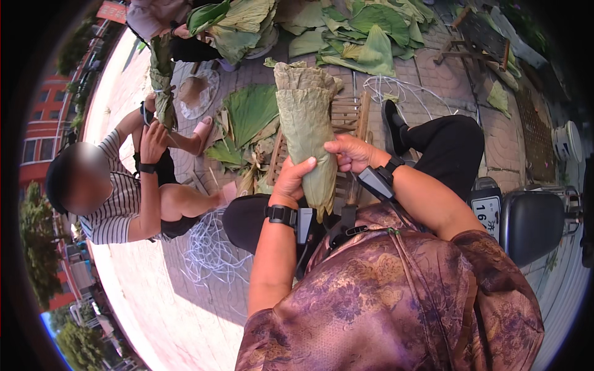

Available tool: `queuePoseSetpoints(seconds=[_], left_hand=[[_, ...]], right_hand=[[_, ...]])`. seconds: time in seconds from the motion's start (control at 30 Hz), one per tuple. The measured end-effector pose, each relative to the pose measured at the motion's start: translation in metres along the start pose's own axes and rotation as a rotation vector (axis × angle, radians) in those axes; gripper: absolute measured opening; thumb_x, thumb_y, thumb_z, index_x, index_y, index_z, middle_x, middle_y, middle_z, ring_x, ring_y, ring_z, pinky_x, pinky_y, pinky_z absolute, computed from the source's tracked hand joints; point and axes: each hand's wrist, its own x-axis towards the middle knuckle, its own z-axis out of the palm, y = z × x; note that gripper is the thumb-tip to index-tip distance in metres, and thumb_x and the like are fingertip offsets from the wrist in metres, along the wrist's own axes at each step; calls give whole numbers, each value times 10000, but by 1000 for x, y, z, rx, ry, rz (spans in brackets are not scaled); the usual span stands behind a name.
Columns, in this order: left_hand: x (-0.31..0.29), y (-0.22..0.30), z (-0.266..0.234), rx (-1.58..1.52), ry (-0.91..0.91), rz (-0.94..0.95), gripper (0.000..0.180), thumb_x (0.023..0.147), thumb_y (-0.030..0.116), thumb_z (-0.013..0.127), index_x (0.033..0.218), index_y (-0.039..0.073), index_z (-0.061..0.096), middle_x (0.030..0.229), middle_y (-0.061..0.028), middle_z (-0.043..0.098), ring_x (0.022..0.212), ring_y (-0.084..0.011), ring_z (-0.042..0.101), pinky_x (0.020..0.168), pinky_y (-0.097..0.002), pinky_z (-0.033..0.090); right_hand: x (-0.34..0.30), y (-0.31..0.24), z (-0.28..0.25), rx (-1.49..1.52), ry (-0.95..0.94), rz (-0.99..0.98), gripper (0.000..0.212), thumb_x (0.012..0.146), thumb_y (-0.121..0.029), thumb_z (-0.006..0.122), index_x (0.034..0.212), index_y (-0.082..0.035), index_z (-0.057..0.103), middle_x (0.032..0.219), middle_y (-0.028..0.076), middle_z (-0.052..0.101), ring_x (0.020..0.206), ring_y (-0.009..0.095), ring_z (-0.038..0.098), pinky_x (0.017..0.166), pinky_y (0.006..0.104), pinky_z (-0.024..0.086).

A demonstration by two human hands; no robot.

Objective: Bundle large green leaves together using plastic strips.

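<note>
A thick roll of large dried leaves (pixel 304 120), pale green, stands nearly upright in front of my lap, its wide layered end up and its narrow crumpled end down. My left hand (pixel 293 179) is closed round its left side, thumb lying across the front. On the right side, my right hand (pixel 354 153) grips it with the thumb pressed on the leaf; the fingers behind the roll are hidden. Behind the roll shows a small wooden slatted stool (pixel 352 114), partly covered. Green and dry leaves (pixel 247 117) lie on the paving just left of it.
At left, a seated person in a striped shirt (pixel 139 204) holds a tied leaf bundle (pixel 162 86). Another person (pixel 167 25) handles leaves at the far left. White string lies tangled (pixel 213 250) on the paving, with more string (pixel 408 93) ahead. Leaf piles (pixel 371 37) spread at the back; a black seat (pixel 533 222) stands right.
</note>
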Motion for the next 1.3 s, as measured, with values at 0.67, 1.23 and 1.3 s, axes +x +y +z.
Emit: queuePoseSetpoints(seconds=[0.67, 1.23, 1.3], left_hand=[[17, -32, 38, 1470, 522, -3, 827, 629, 312, 755, 1198, -17, 254, 956, -268, 582, 900, -418, 564, 749, -443, 448], [11, -73, 12, 1495, 544, 49, 1074, 605, 178, 710, 1364, -61, -11, 850, -257, 600, 789, -404, 593, 707, -436, 470], [9, -71, 13, 1414, 565, -12, 1002, 601, 95, 662, 1352, -91, 25, 879, -255, 605, 813, -386, 603, 718, -446, 472]], right_hand=[[3, -34, 50, -1931, 411, -294, 214, 829, -260, 480, 892, -91, 594, 733, 181, 596, 744, 381, 579, 641, 472, 451], [-2, -6, 26, -2144, 156, -399, 129, 728, -198, 545, 726, -90, 615, 694, 138, 583, 656, 329, 585, 582, 435, 464], [1, -6, 27, -2117, 151, -417, 120, 723, -192, 552, 744, -100, 627, 695, 137, 582, 663, 330, 583, 587, 434, 465]])
